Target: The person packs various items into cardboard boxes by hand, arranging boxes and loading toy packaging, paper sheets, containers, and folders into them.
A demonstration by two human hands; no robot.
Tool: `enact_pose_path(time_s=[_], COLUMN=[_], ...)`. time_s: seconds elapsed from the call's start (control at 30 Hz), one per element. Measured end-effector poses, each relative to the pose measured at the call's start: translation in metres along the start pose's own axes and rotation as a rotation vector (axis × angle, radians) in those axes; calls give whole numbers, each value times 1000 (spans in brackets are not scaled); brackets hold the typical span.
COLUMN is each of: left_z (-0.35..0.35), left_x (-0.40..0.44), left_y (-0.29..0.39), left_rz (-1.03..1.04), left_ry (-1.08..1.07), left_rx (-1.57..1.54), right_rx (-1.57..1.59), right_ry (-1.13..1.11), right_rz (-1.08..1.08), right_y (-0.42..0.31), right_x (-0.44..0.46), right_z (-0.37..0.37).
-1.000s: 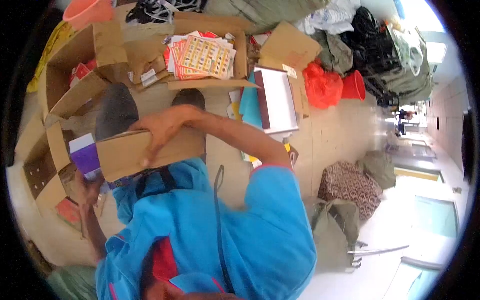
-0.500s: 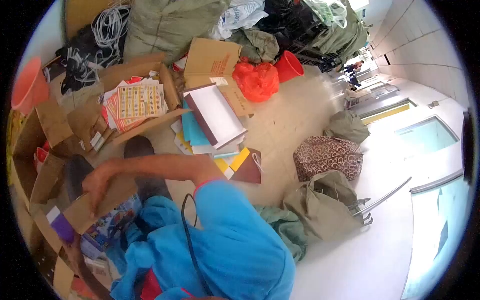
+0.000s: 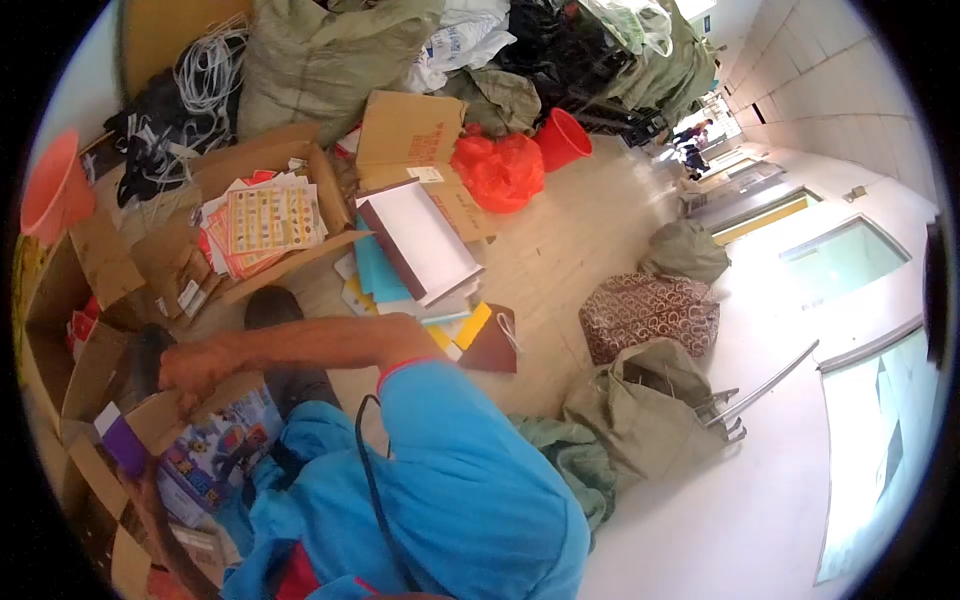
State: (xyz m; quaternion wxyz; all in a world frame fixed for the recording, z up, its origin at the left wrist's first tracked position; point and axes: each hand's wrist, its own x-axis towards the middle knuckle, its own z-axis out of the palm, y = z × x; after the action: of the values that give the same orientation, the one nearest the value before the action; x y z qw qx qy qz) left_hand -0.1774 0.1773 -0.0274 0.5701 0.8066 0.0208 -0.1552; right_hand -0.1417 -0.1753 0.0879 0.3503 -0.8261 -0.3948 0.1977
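Observation:
My right hand is closed over the edge of a cardboard box, which is tilted near my knees. A blue and purple printed package shows against the box's near side. Lower left, my left hand is closed at the bottom of a purple box with a white end; its fingers are partly hidden.
An open carton holds printed sheets. Beyond my knees lie a white-lined box, folders and a red bag. A red bucket, sacks and a patterned bag stand around.
The view has turned and shifted right. My right hand has moved from the cardboard box's broad side to its edge, and more of the printed package shows. The purple box remains at my left hand.

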Motion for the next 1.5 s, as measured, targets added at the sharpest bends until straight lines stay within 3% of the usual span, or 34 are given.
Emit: enact_pose_path(time_s=[0.1,0.13,0.17,0.2,0.23,0.3,0.37,0.43,0.47,0.5,0.57,0.6,0.67,0.73,0.83,0.93,0.97,1.0,1.07,1.1,1.17,1.2,1.27,1.33,1.4,1.43,1.5], left_z=[21,19,12,2,-4,-14,5,-9,-30,-15,-12,-13,-6,-27,-4,-10,2,13,31,30,27,24,20,17,17,17,17], left_x=[-17,-11,0,9,21,26,33,-13,-33,-59,-52,-53,-47,-47,-34,-19,-11,-12,-23,-31,-40,-40,-42,-47,-53,-55,-64], left_y=[58,42,10,-16,-34,-55,-42,-26,-44,7,-17,32,83,72,84,87,87,103,137,134,124,124,127,143,148,151,161], left_rz=[-76,-76,62,197,200,221,282,306,258,202,282,114,4,54,179,10,-165,-152,-312,-306,-37,-35,-161,-150,-74,49,117], left_ry=[105,108,48,-12,-5,105,14,-31,-25,-121,106,-68,-336,-436,-579,-576,-448,-434,-322,-304,-234,-220,-444,-409,-420,-402,-419], left_rx=[114,112,61,9,6,326,257,149,131,-152,578,287,-201,-371,-884,-916,-677,-687,113,112,141,142,157,266,143,245,225], right_rx=[-52,-87,-84,-220,-366,-396,-403,-418,-273,-141,-130,-261,-301,-302,-290,-312,-318,-322,-365,-392,-417,-420,-300,-328,25,27,309], right_ry=[60,103,103,265,422,431,434,201,461,706,716,731,613,583,579,568,535,501,487,463,413,413,321,301,-114,-119,-542], right_rz=[-63,-89,-91,-109,-129,-78,-40,55,-40,-170,-25,26,135,142,133,119,123,126,121,125,141,127,124,111,261,253,384], right_y=[15,20,22,20,21,24,36,25,-1,-27,-12,-22,-42,-57,-32,-34,-34,-37,-32,-32,-34,-36,-38,-40,-34,-34,-37], right_x=[5,5,2,-2,-5,2,5,26,20,12,14,7,0,8,0,3,-2,-5,-6,-7,-6,-5,-7,-7,-1,4,19], right_z=[15,21,32,45,52,73,88,124,133,140,141,136,129,127,113,116,115,115,114,118,119,117,109,75,31,11,-9])
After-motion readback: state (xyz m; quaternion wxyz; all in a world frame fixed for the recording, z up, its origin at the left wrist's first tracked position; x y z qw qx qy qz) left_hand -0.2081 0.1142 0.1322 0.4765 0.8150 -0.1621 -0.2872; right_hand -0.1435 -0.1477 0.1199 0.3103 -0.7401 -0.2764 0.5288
